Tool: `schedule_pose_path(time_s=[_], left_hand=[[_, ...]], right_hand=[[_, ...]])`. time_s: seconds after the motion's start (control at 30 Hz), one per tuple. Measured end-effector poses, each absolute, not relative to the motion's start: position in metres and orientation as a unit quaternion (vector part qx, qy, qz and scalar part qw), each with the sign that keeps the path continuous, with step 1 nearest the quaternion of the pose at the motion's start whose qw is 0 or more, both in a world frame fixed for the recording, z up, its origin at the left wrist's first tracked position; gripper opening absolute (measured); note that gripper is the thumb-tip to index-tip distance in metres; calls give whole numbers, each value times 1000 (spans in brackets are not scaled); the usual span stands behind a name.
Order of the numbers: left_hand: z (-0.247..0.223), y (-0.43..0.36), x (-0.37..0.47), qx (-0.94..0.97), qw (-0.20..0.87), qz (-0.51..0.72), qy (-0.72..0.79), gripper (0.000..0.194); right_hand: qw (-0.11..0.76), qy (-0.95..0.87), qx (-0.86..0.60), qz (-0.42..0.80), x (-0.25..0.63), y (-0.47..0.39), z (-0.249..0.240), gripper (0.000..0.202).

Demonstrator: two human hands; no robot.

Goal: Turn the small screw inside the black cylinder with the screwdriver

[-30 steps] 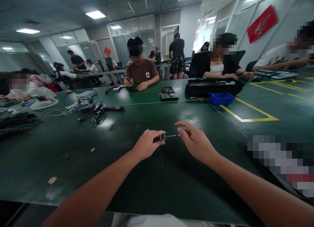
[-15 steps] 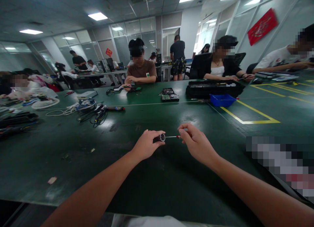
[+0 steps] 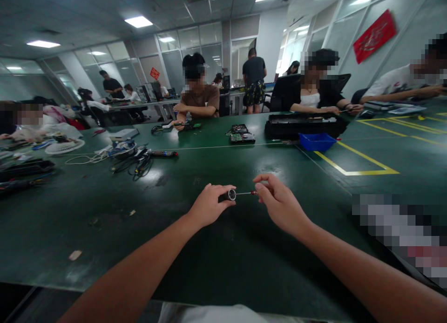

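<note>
My left hand (image 3: 209, 205) is closed around a small dark cylindrical part (image 3: 231, 195) with a pale ring at its end, thumb below and fingers above. From the right, a thin screwdriver (image 3: 244, 193) with a red-tipped handle reaches across to the part's side. Its handle sits in my right hand (image 3: 277, 199), pinched between thumb and fingers. Whether the tip is seated in a screw is too small to tell. Both hands are just above the green tabletop (image 3: 223, 267).
Ahead lie a tangle of cables (image 3: 139, 162), opened circuit-board units (image 3: 242, 134), a blue bin (image 3: 317, 141) and a long black housing (image 3: 303, 125). A white fan-like grille (image 3: 64, 146) is at the left. Co-workers sit across the table. A blurred object (image 3: 401, 239) lies at the right.
My hands, the cylindrical part and the screwdriver stay nearly in place. The co-worker across the table has shifted slightly to the left.
</note>
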State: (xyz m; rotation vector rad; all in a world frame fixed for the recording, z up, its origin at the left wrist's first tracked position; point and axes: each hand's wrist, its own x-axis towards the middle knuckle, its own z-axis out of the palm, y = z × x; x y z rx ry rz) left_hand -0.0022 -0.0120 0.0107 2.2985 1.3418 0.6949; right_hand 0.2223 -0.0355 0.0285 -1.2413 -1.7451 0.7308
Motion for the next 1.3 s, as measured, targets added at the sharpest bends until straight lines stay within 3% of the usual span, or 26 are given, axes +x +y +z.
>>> schedule_pose_path(time_s=[0.2,0.3,0.4,0.77,0.97,1.13,1.3], left_hand=[[13,-15,0,824,187,245,475,40],[18,-15,0,849,133,245,449,38],[20,-12,-2,849,117,243,455,39],[14,-11,-2,806,204,271,485,34],[14,-11,0,772,230,324,495,33],[20,-6,8,762,265,281,520,33],[25,14,30,812,216,218,496,28]], right_hand=[[487,-652,-471,339,220,-32,30,22],[554,-530,-461,446,221,-21,26,25],[558,-436,-461,535,223,-13,22,23],[583,-529,-487,377,226,-13,12,26],[619,-478,-489,387,229,-6,7,24],[648,-488,-471,347,230,-11,15,22],[650,-524,-473,282,228,-24,29,21]])
